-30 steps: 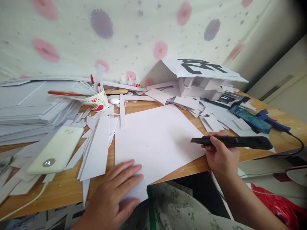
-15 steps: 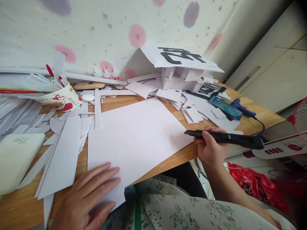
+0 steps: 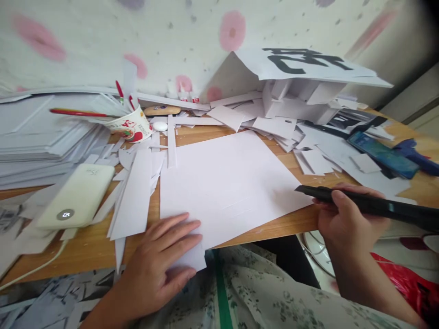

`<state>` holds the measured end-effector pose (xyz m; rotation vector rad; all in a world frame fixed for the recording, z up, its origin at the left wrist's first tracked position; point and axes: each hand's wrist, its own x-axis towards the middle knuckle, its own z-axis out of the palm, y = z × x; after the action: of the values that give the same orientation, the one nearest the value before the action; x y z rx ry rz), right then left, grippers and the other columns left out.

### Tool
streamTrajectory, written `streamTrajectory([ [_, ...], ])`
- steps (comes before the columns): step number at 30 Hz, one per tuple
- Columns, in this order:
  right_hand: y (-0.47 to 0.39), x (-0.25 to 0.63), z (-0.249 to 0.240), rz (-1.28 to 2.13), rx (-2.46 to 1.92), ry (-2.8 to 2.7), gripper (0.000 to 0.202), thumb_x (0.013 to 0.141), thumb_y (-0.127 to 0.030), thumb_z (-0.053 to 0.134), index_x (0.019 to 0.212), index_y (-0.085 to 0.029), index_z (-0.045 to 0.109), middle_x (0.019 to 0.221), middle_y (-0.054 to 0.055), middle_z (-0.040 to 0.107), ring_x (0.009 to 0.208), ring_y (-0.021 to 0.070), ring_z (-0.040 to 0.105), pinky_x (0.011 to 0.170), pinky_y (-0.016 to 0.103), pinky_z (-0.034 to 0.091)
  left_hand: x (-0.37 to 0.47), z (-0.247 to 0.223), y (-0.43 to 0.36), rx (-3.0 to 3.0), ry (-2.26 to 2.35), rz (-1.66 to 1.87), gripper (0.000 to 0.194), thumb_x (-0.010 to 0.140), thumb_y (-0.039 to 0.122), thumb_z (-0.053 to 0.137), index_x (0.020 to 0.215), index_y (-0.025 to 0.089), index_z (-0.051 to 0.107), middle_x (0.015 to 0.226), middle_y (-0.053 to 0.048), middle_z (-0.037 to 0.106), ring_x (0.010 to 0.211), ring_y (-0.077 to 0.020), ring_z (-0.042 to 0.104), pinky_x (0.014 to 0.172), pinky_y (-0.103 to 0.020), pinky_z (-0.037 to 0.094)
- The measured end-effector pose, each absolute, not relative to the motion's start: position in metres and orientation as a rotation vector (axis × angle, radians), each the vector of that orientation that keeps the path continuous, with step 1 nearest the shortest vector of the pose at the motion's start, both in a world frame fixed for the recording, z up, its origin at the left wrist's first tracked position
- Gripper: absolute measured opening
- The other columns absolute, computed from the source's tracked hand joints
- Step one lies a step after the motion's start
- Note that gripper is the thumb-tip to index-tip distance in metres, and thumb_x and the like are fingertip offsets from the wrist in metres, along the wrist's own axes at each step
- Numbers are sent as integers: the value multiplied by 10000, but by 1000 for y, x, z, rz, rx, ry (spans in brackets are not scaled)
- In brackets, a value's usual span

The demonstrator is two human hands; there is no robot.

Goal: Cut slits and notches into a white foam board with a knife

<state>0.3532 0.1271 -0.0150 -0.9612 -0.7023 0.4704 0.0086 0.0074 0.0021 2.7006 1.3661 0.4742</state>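
Observation:
A large white sheet [image 3: 226, 183] lies flat on the wooden table [image 3: 288, 226], its near corner hanging over the front edge. My left hand [image 3: 161, 260] presses flat on that near corner, fingers spread. My right hand [image 3: 346, 221] grips a long black utility knife [image 3: 370, 204] held level, its tip just past the sheet's right corner. The knife's blade is not visible.
A white power bank [image 3: 77, 196] with a cable lies at the left among cut white strips [image 3: 135, 196]. A paper cup of pens [image 3: 128, 125] stands behind. Stacked boards [image 3: 37, 137] fill the far left. Paper scraps, a phone [image 3: 382, 153] and a folded lettered card [image 3: 302, 64] crowd the back right.
The view swung right and then back left. My left hand stays pressed on the sheet's corner and my right hand keeps the knife by the sheet's right corner.

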Motion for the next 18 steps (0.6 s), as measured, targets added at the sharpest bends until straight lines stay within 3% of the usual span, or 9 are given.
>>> streamTrajectory([
  [6, 125, 348, -9, 461, -1025, -641, 228, 479, -131, 725, 643, -182, 575, 682, 3, 635, 526, 157, 576, 372, 286, 529, 5, 5, 3, 2624, 1363, 449, 514, 826, 454, 647, 1289, 259, 542, 1408, -38, 501, 1348, -312, 375, 1065, -499, 413],
  [13, 116, 338, 15, 533, -1264, -567, 209, 377, -289, 727, 512, -237, 577, 654, 28, 545, 532, 151, 486, 393, 344, 507, -2, 7, -1, 2630, 1312, 292, 735, 753, 681, 639, 1361, 303, 470, 1461, -33, 445, 1391, -312, 334, 1175, -573, 209],
  [18, 112, 333, 22, 624, -1220, -543, 207, 405, -293, 775, 515, -235, 609, 713, 59, 548, 520, 156, 514, 354, 337, 461, 6, 10, -5, 2649, 1383, 201, 695, 723, 332, 699, 1370, 311, 447, 1503, -8, 379, 1411, -309, 297, 1149, -600, 264],
])
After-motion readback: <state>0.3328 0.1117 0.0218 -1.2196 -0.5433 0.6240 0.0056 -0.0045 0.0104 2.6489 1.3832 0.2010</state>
